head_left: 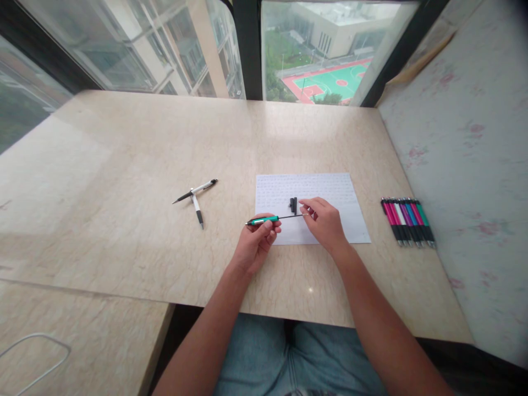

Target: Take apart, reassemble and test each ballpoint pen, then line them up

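My left hand (259, 239) is closed around a green pen barrel (264, 220), held level above the lower left of a sheet of paper (350, 228). From the barrel's right end sticks out a thin dark refill (291, 216). Its far tip is pinched between the fingers of my right hand (322, 220). Just beyond the refill, small black pen parts (293, 205) lie on the paper, close to my right fingertips. Rows of faint writing cover the sheet's upper part.
Two white-and-black pens, one (204, 187) resting across the other (197, 210), lie to the left on the stone-patterned counter (124, 220). A row of several coloured pens (408, 221) lies at right near the papered wall (474, 192). A white cable (68, 349) is at lower left.
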The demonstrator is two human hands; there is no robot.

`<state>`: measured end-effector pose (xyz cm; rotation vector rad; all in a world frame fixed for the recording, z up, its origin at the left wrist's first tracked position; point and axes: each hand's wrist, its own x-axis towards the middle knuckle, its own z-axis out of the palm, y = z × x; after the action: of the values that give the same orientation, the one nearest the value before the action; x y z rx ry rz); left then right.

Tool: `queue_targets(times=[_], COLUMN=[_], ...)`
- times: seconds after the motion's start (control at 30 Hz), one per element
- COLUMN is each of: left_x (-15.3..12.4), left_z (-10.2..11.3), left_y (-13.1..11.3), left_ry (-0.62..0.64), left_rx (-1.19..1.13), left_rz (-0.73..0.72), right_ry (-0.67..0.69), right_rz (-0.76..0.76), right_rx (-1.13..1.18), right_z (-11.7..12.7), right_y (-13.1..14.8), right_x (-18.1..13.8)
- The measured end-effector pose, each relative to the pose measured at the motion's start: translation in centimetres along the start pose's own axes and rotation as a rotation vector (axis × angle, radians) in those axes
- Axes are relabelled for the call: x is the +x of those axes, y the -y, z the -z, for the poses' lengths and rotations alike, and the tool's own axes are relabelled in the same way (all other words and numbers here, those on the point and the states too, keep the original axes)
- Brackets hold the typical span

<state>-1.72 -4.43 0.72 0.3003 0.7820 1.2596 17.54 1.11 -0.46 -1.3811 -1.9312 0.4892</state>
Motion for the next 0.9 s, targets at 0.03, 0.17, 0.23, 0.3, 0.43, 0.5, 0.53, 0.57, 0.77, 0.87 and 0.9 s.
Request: queue_targets(times=[0.03, 0.17, 0.23, 0.3, 0.43, 0.5, 0.53, 0.57, 0.77, 0.87, 0.9], left_x=[0.0, -0.1, -0.1, -0.1, 0.0, 0.0, 0.0, 0.0, -0.1, 0.0, 0.1], left_z=[0.0, -0.1, -0.1, -0.2, -0.2, -0.2, -0.2, -0.2, -0.5, -0.5, -0.4], left_y=[0.0, 0.2, 0.2, 0.2, 0.3, 0.3, 0.3, 0.3, 0.1, -0.1, -0.2], left_ry=[0.001, -0.002, -0.002, -0.003, -0.011, -0.016, -0.021, -0.028, -0.078, -0.133, -0.155], left_rx=[0.009, 0.047, 0.062, 0.072, 0.09, 0.11, 0.127, 0.148, 0.228, 0.197, 0.182], left_rz=[0.002, 0.003, -0.002, -0.011, -0.034, -0.049, -0.059, -0.072, -0.13, -0.157, -0.169], right_ry=[0.012, 0.043, 0.032, -0.018, -0.054, 0.044, 0.095, 0.134, 0.188, 0.227, 0.229], right_rz=[0.005, 0.0, -0.015, -0.041, -0.138, -0.124, -0.087, -0.032, 0.205, 0.184, 0.166], right_rx=[-0.028, -0.084, -0.051, 0.048, 0.445, 0.568, 0.562, 0.521, 0.203, 0.123, 0.094], right_z=[-0.2, -0.6, -0.4, 0.1, 1.6, 2.3, 2.5, 2.6, 3.0, 3.6, 3.9], right_y=[-0.1, -0.5, -0.4, -0.2, 0.7, 1.3, 1.6, 1.9, 2.2, 1.5, 1.2], right_x=[0.0, 0.0, 0.1, 0.1, -0.1, -0.2, -0.3, -0.4, -0.5, -0.4, -0.4])
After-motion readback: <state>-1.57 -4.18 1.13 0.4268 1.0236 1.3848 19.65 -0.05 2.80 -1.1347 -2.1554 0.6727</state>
